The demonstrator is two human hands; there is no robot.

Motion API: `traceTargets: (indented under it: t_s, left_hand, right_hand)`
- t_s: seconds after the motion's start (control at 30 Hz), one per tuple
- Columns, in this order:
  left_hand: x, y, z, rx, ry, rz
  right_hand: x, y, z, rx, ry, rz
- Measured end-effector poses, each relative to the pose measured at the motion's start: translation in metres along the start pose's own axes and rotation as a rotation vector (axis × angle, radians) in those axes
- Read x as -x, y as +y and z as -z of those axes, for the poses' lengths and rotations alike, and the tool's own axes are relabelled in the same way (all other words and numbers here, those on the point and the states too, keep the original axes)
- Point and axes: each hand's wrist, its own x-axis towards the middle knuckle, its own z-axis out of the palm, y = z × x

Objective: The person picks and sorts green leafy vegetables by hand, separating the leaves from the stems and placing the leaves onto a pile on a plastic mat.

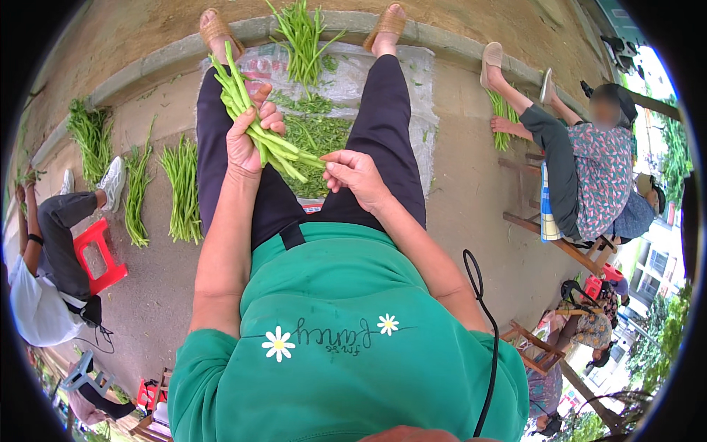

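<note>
My left hand is wrapped round a bunch of long green vegetable stems, which slants across my lap from upper left to lower right. The thumb and fingers of my right hand pinch the lower right end of one stem from that bunch. Below the hands, between my legs, torn green leaves and trimmings cover a pale plastic sheet. Farther out on the same sheet lies a pile of leafy green stems, close to the curb.
More stem bundles lie on the pavement at left, one beside my leg. A person sits by a red plastic stool at far left. At right another person sits on a wooden bench, with stems near their feet. A concrete curb runs beyond.
</note>
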Motion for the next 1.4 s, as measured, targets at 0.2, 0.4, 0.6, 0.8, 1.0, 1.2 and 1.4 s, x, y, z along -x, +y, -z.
traceTargets:
  t_s: [0.2,0.4,0.6,0.8,1.0,1.2,1.4]
  left_hand:
    - [0.003,0.002,0.0,-0.228,0.136,0.134]
    - [-0.003,-0.008,0.0,-0.175,0.07,0.047]
    - [-0.002,-0.01,0.004,-0.125,0.058,0.059]
    - [-0.002,-0.012,0.003,-0.138,0.08,0.023]
    - [-0.002,-0.008,0.002,-0.075,0.069,-0.057]
    - [-0.003,-0.013,0.005,-0.122,0.088,0.025]
    - [-0.008,-0.005,0.009,-0.079,0.064,-0.066]
  right_hand:
    - [-0.001,-0.003,0.006,-0.013,0.07,0.009]
    - [-0.006,0.002,0.002,-0.015,0.067,0.013]
    - [-0.006,0.004,0.001,-0.006,0.073,0.011]
    - [-0.009,0.002,-0.006,-0.003,0.096,0.003]
    - [-0.006,-0.003,-0.006,-0.033,0.096,0.063]
    - [-0.012,-0.002,-0.006,-0.023,0.101,0.048]
    - [-0.011,-0.001,-0.002,0.013,0.065,0.036]
